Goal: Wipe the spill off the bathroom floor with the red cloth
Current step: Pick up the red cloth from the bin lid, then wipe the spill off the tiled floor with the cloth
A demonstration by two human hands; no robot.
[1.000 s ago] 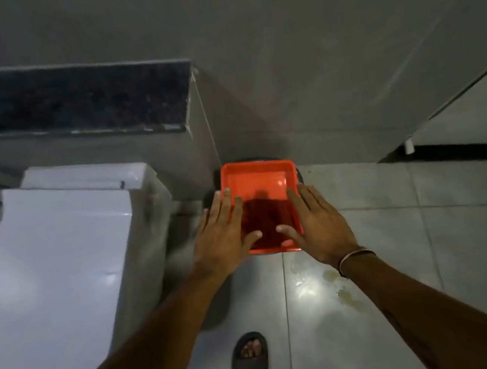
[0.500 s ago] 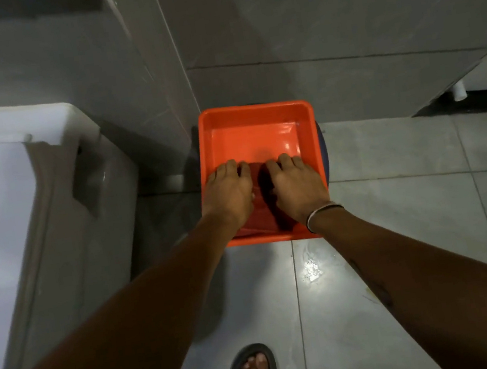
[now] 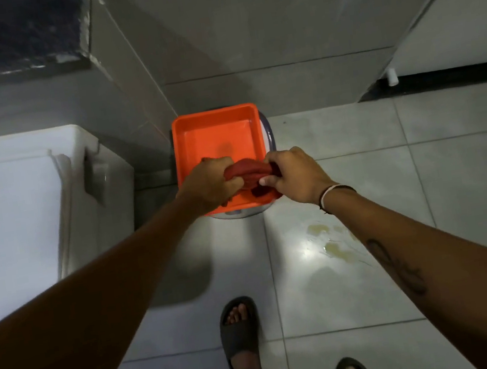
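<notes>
A person stands on a grey tiled bathroom floor, both hands raised over an orange tray that rests on what looks like a round bucket in the corner at 12 o'clock. The left hand and right hand each close their grip on one end of the red cloth, bunched into a thick roll between them above the tray's near edge, in what looks like a wringing hold. The spill, a scatter of yellowish puddles with a bright glare beside it, lies on the floor at about 4 o'clock from the tray, partly under the right forearm and not yet wiped. A white toilet sits at 9 o'clock, and two dark sandals show at 6 o'clock.

The risks seem plain. A cloth left too wet would likely spread the liquid across the tiles instead of lifting it. Water squeezed past the tray's near rim would add to the mess. The tray appears only perched on the bucket, so a downward pull on the cloth could tip it. The right sandal stands near the wet patch at 6 o'clock from it; a step forward could slip or track it further.
</notes>
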